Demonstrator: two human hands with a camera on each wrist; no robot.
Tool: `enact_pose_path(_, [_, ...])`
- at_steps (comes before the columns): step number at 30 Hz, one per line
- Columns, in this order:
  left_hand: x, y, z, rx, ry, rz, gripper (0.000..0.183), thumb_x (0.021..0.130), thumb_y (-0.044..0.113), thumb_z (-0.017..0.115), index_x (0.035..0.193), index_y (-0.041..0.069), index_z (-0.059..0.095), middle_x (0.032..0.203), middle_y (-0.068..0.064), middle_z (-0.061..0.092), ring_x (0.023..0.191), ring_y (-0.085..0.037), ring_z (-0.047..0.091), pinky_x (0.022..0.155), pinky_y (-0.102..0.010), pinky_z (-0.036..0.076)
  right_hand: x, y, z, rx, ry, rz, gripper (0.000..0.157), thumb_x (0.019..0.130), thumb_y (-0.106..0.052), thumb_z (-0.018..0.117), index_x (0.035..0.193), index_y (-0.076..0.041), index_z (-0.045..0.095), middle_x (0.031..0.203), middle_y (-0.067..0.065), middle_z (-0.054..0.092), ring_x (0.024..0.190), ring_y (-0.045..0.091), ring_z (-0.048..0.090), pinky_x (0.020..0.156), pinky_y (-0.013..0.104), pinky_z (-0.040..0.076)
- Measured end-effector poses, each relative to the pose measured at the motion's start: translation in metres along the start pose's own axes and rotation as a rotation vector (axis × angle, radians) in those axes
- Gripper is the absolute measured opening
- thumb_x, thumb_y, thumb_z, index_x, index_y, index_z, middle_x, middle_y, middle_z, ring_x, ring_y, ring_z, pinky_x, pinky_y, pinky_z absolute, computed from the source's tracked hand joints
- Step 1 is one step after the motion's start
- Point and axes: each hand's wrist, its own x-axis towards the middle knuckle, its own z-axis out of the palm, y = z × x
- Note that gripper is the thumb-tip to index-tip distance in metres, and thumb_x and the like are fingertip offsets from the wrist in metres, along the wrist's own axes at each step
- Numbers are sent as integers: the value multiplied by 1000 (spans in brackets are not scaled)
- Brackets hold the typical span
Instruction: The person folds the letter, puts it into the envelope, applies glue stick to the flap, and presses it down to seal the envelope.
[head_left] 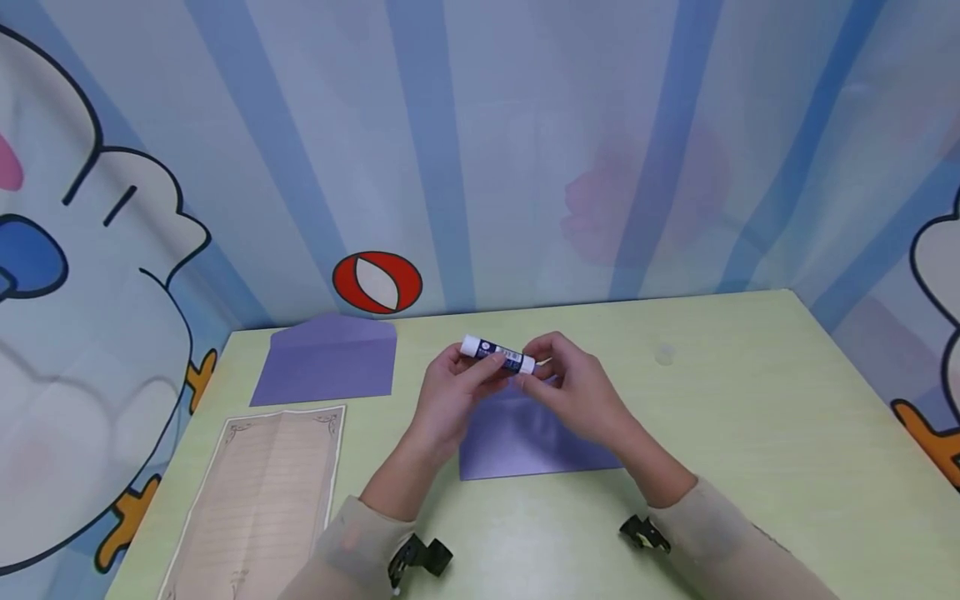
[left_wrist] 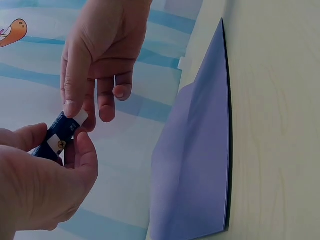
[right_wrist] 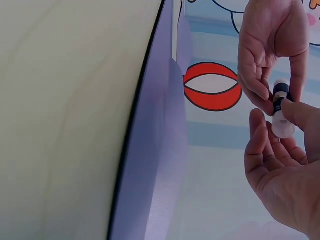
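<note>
A glue stick (head_left: 498, 354) with a dark blue label and white ends is held up over the table between both hands. My left hand (head_left: 447, 392) grips its body, thumb along the label. At the right-hand end, my right hand (head_left: 577, 387) pinches the stick between thumb and fingers, its other fingers loosely bent. The right thumb lies against the white end in the left wrist view, where the glue stick (left_wrist: 60, 137) is partly covered by fingers. Below the hands lies a purple envelope (head_left: 532, 446), its upper part hidden by them; its flap stands raised in the wrist views.
Another purple envelope (head_left: 330, 362) lies with its flap up at the back left. In front of it is a lined beige letter sheet (head_left: 262, 492) with a creased surface. A small translucent round piece (head_left: 664, 354) sits on the table to the right. A printed curtain (head_left: 510, 167) hangs behind.
</note>
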Motion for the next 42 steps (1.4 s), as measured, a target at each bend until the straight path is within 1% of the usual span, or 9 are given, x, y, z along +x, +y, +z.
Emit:
enact_pose_path(3, [0,-1,0,-13,2,-4,32,100,10,75,126,-1,59,117,-15,74,96,-19,76,88,-32,62,0,1,1,35,25,-16,28,98,-13,79,122,-10,66,107,5,74,85,18,74,70,31,57])
enact_pose_path(6, [0,-1,0,-15,2,0,32,100,10,76,126,-1,60,118,-15,73,97,-20,75,87,-31,62,0,4,1,127,24,0,24,100,-12,77,121,-6,67,102,8,75,86,30,75,74,35,61])
enact_pose_path(10, [-1,0,1,-8,2,15,29,99,9,76,122,0,61,114,-13,74,98,-21,73,88,-31,61,1,6,-1,263,-14,106,21,106,-18,69,121,-2,67,100,18,74,87,41,73,78,44,62])
enact_pose_path(16, [0,-2,3,17,13,39,26,98,7,78,118,1,62,108,-10,75,94,-19,72,88,-32,62,2,5,-2,391,-77,280,37,113,-30,56,119,5,65,96,20,69,79,26,69,77,38,60])
enact_pose_path(20, [-1,-2,4,18,16,38,27,98,7,78,118,1,61,109,-10,74,95,-19,72,89,-32,61,1,5,0,383,-69,285,42,114,-34,52,121,6,64,93,17,68,76,25,67,72,34,58])
enact_pose_path(26, [-1,-1,2,-7,24,27,31,99,11,78,122,0,60,116,-15,72,98,-22,74,90,-32,61,0,5,3,331,-36,161,40,106,-20,69,140,-5,54,116,19,67,84,30,73,74,33,59])
enact_pose_path(31, [-1,-2,1,-13,20,24,33,99,12,78,124,0,59,118,-15,72,98,-20,75,91,-32,61,0,6,3,286,-14,76,30,103,-9,72,129,-3,59,109,17,68,84,37,74,72,32,59])
enact_pose_path(36, [0,-3,1,-8,10,40,31,98,10,78,121,0,60,115,-14,74,97,-20,75,91,-33,61,0,7,2,240,-21,113,23,110,-21,62,121,-2,64,94,15,70,79,34,69,70,37,59])
enact_pose_path(42, [-2,-3,5,21,3,51,30,97,9,79,119,2,61,112,-12,73,99,-21,72,92,-33,61,0,6,1,293,-68,251,51,115,-44,45,104,2,66,82,13,66,73,27,64,70,36,57])
